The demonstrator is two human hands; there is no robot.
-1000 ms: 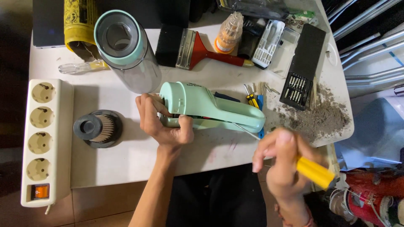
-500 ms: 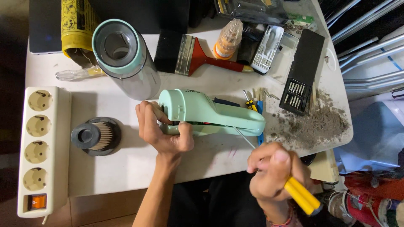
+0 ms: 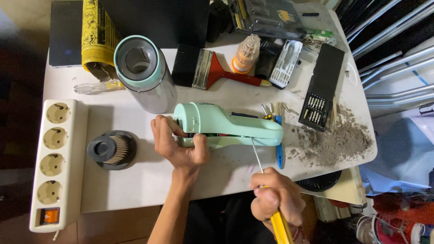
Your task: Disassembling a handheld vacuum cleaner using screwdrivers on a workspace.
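Two hands busy: left hand (image 3: pixel 178 147) clamps mint vacuum body (image 3: pixel 226 125) on counter (image 3: pixel 135 180); right hand (image 3: pixel 275 199), gripping yellow screwdriver (image 3: pixel 266 180), has swung tip onto body's underside — screw work resuming.

I note smooth matt mint plastic on the vacuum body (image 3: pixel 226 124); screwdriver (image 3: pixel 264 180) has a thin bright metal shaft and glossy yellow plastic handle; counter (image 3: pixel 135 190) matt white.

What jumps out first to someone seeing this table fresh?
The mint-green handheld vacuum body lying mid-table, gripped by the left hand while the right hand puts a yellow-handled screwdriver to it. Then the grey dust pile at the right edge, and the white power strip far left.
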